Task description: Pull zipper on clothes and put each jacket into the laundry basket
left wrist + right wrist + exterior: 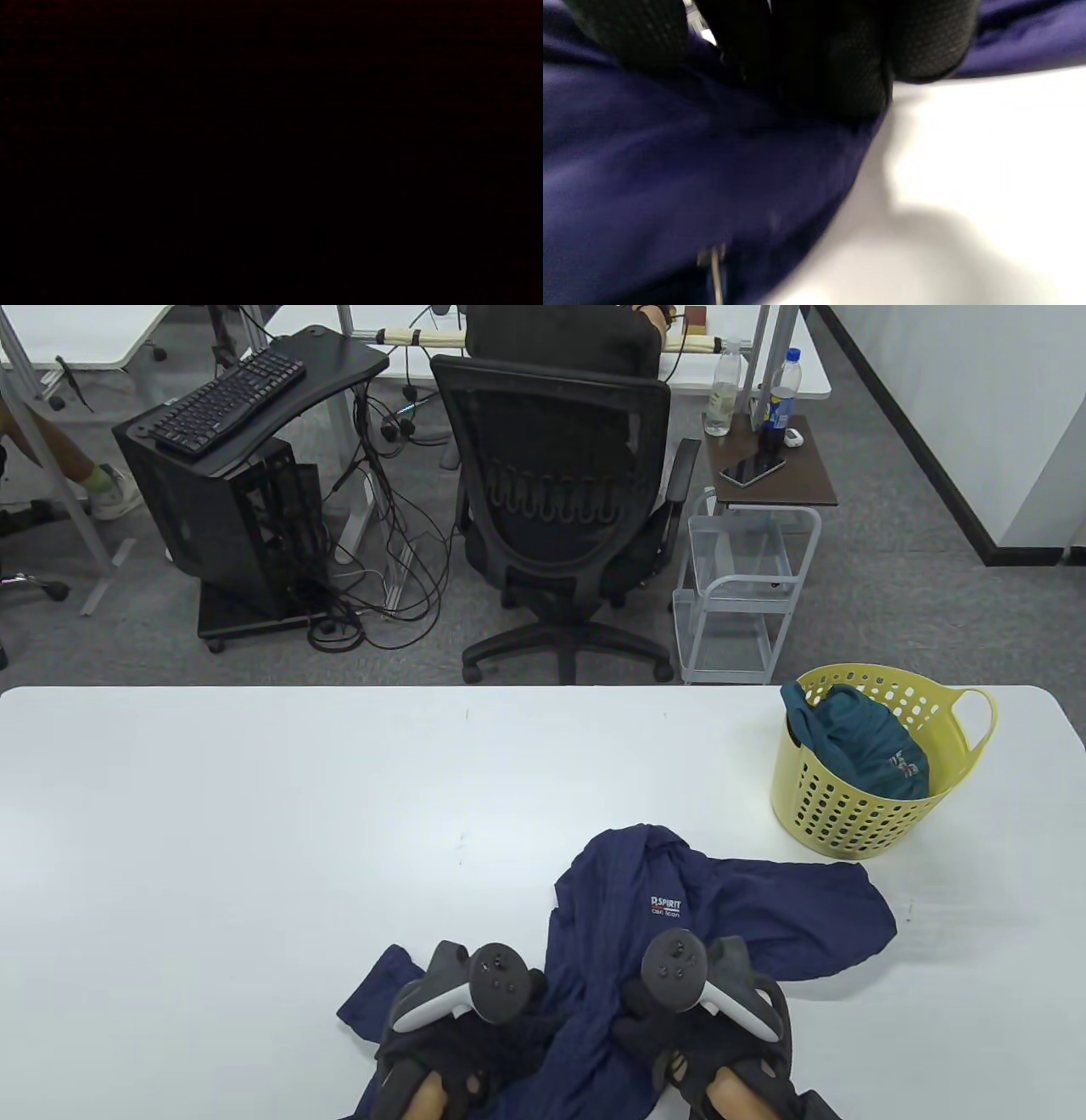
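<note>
A navy jacket (721, 899) lies crumpled on the white table (254, 814) near its front edge, with a white logo facing up. My left hand (509, 1027) sits on the jacket's left part, fingers curled into the cloth. My right hand (636, 1022) grips the bunched fabric just right of the middle ridge. In the right wrist view my gloved fingers (840, 63) clamp the navy jacket (670, 169), and a small metal zipper pull (715, 262) shows blurred below them. The left wrist view is entirely black. A yellow laundry basket (848, 814) at the right holds a teal jacket (857, 746).
The basket stands near the table's far right corner, about an arm's reach beyond the jacket's sleeve. Behind the table are an office chair (560, 500), a white wire cart (738, 594) and a computer stand with a keyboard (229, 390).
</note>
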`<state>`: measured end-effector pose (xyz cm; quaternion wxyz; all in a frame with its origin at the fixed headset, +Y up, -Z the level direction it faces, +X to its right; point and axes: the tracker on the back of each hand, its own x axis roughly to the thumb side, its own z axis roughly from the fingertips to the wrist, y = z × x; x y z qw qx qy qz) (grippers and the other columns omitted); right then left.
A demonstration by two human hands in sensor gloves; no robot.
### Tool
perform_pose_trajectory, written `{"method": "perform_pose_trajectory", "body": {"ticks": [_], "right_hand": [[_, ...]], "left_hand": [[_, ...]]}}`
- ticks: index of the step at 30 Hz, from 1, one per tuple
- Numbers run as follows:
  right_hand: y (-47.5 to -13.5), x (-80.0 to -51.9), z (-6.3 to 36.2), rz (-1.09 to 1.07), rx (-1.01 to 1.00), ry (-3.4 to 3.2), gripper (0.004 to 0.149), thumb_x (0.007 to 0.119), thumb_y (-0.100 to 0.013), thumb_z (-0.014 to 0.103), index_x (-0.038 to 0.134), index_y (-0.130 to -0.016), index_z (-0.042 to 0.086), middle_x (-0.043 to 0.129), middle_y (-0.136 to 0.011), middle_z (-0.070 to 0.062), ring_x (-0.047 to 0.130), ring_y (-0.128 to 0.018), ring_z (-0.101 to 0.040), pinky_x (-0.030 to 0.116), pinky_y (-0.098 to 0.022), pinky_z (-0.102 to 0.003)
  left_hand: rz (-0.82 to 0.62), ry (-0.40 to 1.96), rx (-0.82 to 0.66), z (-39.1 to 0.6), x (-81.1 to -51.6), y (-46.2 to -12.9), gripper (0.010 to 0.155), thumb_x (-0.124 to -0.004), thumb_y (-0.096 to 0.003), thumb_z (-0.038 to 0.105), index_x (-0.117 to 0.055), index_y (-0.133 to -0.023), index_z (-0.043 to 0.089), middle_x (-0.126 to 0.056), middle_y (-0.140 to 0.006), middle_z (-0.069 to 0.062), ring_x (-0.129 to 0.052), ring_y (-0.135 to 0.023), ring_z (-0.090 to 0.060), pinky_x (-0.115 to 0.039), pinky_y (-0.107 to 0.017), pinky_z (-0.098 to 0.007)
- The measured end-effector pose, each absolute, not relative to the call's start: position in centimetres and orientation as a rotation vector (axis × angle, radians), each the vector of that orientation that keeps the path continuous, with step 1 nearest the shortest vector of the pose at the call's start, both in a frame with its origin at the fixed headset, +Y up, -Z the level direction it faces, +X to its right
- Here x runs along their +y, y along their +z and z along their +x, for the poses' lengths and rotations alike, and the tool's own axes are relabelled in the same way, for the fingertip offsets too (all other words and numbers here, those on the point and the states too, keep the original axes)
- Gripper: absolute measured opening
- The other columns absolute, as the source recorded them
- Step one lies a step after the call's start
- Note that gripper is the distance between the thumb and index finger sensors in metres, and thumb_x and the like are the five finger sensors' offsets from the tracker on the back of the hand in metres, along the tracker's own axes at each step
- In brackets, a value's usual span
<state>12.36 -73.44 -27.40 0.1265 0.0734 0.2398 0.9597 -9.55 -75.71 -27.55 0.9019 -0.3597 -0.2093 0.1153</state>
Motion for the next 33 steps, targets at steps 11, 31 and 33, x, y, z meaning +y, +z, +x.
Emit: {"method": "perform_pose_trajectory", "body": {"ticks": [11, 31, 33], "right_hand": [[-32.2, -77.3, 13.0, 0.117, 0.612, 2.792, 0.067, 0.073, -0.048, 0.047, 0.044, -0.107, 0.036, 0.035, -0.12, 0.008, 0.027, -0.11, -0.037, 0.035, -0.074, -0.065], [-25.8, -75.8, 7.2, 0.721, 0.517, 2.919, 0.062, 0.078, -0.044, 0.058, 0.064, -0.102, 0.039, 0.05, -0.119, 0.01, 0.05, -0.11, -0.031, 0.05, -0.073, -0.063], [-26.4, -75.9, 8.5, 0.604, 0.576, 2.883, 0.056, 0.077, -0.046, 0.055, 0.071, -0.099, 0.038, 0.057, -0.117, 0.008, 0.053, -0.109, -0.03, 0.05, -0.072, -0.063]], "left_hand": [[-0.665, -0.012, -0.041, -11.0, -78.7, -29.9, 0.081, -0.061, -0.0373, 0.076, -0.018, -0.104, 0.058, 0.006, -0.117, 0.013, 0.014, -0.102, -0.031, -0.016, -0.075, -0.062], [-0.499, 0.039, 0.222, -15.3, -78.9, -31.7, 0.075, -0.057, -0.0394, 0.075, -0.032, -0.106, 0.053, -0.014, -0.122, 0.009, -0.001, -0.107, -0.034, -0.028, -0.075, -0.061], [-0.512, 0.03, 0.227, -15.3, -78.5, -31.5, 0.076, -0.058, -0.0396, 0.074, -0.034, -0.107, 0.05, -0.014, -0.122, 0.009, -0.001, -0.107, -0.033, -0.028, -0.075, -0.061]]}}
